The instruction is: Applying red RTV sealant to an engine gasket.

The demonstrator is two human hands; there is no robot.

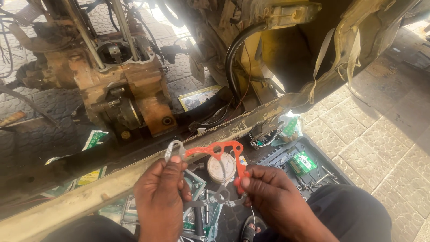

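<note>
The person crouches beside a stripped engine block (121, 85), rusty orange, its open cylinder bore facing up and two long studs rising from it. Everything else is best placed from that block.

Just below and in front of it, past a worn, paint-flaked frame rail (179, 148) that runs diagonally across the view, both hands hold up a thin gasket (215, 152). It is an irregular outline of a part, grey along its left and lower edges and smeared bright orange-red along the top and right side, probably sealant. The left hand (161, 197) pinches the grey loop at the upper left corner, fingers (172, 163) pressed together on it. The right hand (277, 197) pinches the orange right edge between thumb and forefinger. Held by its two ends like this, the floppy thing stays stretched flat and the wet-looking coating touches nothing, which I'd judge is the reason for the delicate grip.

Directly beneath the gasket, on the ground, sits a round white tin (222, 168). To the lower right of the block lies an open black socket case (309, 166) with a small green box in it and loose bits, close enough to reach. Green-and-white packets (94, 139) lie scattered below the block, on paving stones. A black hose (235, 58) curves up to the block's right, under yellow bodywork.
</note>
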